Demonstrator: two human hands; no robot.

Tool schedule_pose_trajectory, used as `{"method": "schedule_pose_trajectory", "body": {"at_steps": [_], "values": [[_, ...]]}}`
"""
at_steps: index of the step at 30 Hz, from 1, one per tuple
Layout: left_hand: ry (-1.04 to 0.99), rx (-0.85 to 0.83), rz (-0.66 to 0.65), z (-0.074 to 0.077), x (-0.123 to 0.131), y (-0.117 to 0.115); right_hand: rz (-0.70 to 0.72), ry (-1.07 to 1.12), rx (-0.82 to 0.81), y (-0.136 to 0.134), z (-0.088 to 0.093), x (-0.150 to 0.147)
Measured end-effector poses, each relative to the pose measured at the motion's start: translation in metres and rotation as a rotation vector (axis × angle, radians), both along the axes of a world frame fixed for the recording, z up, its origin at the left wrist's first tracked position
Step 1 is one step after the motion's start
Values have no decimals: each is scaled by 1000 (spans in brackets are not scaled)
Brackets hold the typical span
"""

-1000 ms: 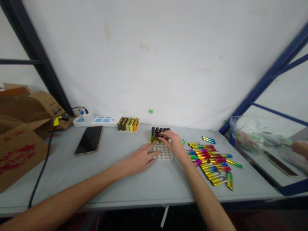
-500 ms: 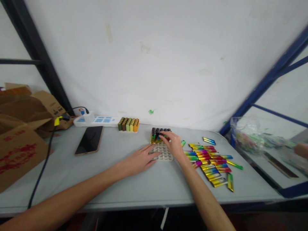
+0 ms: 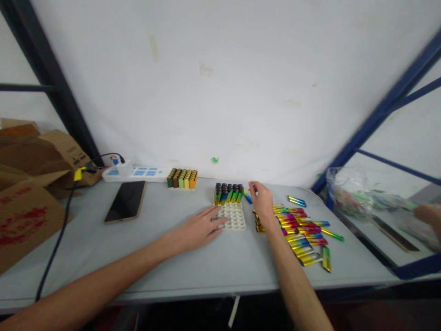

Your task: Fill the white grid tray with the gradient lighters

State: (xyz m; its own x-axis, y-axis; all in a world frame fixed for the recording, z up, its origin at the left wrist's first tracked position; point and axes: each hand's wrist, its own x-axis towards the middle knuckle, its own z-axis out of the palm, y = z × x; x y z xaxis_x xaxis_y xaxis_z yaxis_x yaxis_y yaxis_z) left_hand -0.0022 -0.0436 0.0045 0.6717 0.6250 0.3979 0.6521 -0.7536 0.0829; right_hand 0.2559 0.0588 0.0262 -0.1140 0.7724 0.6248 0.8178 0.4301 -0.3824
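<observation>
My left hand [image 3: 203,226] lies flat with its fingers spread at the left edge of a white tray [image 3: 237,225] with rows of round holes. At the tray's far end, several lighters [image 3: 229,193] with black tops and shiny green, yellow and blue bodies stand upright. My right hand [image 3: 262,201] is raised right of them, fingers curled in to the thumb. Nothing shows between its fingertips. Close to its left side is a blue and yellow lighter [image 3: 247,196]. Under and beside the right wrist lies a loose pile of shiny multicoloured lighters [image 3: 303,227], partly hidden by the arm.
A filled block of green, brown and yellow lighters [image 3: 182,179] stands near the wall. Left of it are a power strip [image 3: 148,173], a phone [image 3: 126,202], a black cable [image 3: 58,250] and cardboard boxes [image 3: 27,211]. Another person's hand [image 3: 429,216] shows far right, beyond the blue frame [image 3: 375,120].
My right hand has left the upright lighters and moved right, towards the loose pile. The standing rows are now uncovered. My left hand stays on the tray.
</observation>
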Motion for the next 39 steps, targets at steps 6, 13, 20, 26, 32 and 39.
{"method": "schedule_pose_trajectory", "body": {"at_steps": [6, 13, 20, 26, 32, 39], "values": [[8, 18, 0, -1, -1, 0, -227, -235, -237, 15, -25, 44], [-9, 18, -2, -1, -1, 0, 1, -370, -350, 16, -24, 12], [-9, 16, -5, -1, 0, 0, -29, -287, -295, 12, -15, 2], [28, 18, 0, 0, 0, 0, 53, 45, 28, 1, 1, 14], [18, 10, -3, 1, -1, 0, 151, 227, 251, -17, 26, 10], [-1, 20, -4, -1, -1, 0, 339, 264, 177, -22, 21, -9]]}}
